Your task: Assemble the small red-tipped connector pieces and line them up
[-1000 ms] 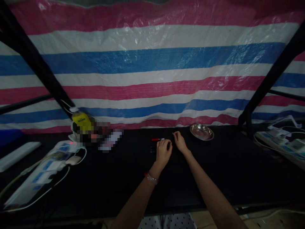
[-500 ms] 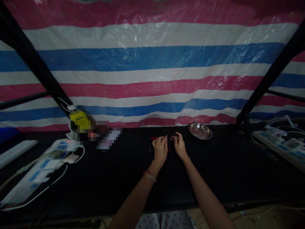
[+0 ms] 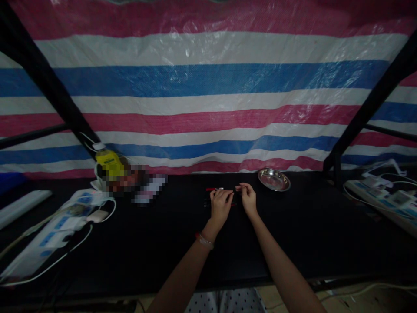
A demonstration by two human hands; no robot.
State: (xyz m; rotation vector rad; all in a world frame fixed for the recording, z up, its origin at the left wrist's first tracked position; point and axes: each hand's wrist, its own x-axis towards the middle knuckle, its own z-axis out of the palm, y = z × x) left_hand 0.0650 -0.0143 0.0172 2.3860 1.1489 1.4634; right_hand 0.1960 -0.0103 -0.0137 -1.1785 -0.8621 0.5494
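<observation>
My left hand (image 3: 221,205) is just above the black table, its thumb and fingers drawn together in a pinch. Facing it, with a small gap between, my right hand (image 3: 248,199) also has its fingertips pressed together. Whatever either pinch holds is too small and dark to make out. Just beyond my left fingers lies a slim tool with a red handle (image 3: 210,189) and a shiny metal end; its exact kind is unclear. Several tiny pieces (image 3: 205,203) lie left of that hand. A thin reddish item (image 3: 233,204) shows on the table between the hands, partly hidden.
A round steel dish (image 3: 274,180) sits behind and right of my right hand. At the left are a power strip (image 3: 58,230) with cables, a yellow bottle (image 3: 110,163) and blurred-out items. Another power strip (image 3: 387,200) lies at the right. A striped sheet (image 3: 208,78) hangs behind.
My right fingers, spread apart before, have come together at the tips. My left hand has turned slightly, its fingertips shifting right, and the red-handled tool's metal end now shows.
</observation>
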